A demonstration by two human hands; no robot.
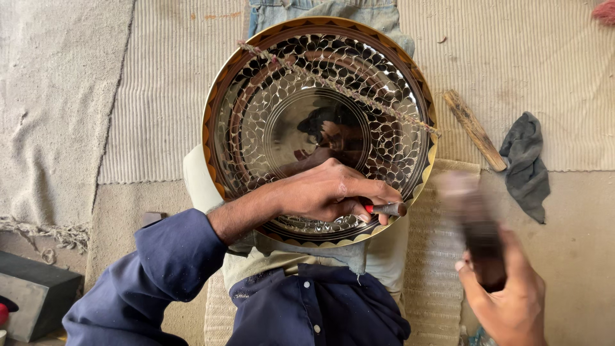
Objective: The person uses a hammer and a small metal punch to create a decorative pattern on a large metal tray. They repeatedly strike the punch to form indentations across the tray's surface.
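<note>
Brass plate [256, 115] rests tilted on my lap, a cord [339, 86] stretched across its face. Scale pattern already fills the wide band around the plain centre; the rim section near me looks left to work. My left hand [327, 192] pinches a red-handled chisel [386, 209] against the lower rim. My right hand [506, 301] grips a blurred mallet [474, 224], raised beside the plate.

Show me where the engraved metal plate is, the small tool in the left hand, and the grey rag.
engraved metal plate [269, 109], head view, on its patterned inner band.
small tool [389, 209], head view, on the dark tip past the left hand [327, 192].
grey rag [525, 163], head view, on its crumpled middle.
</note>
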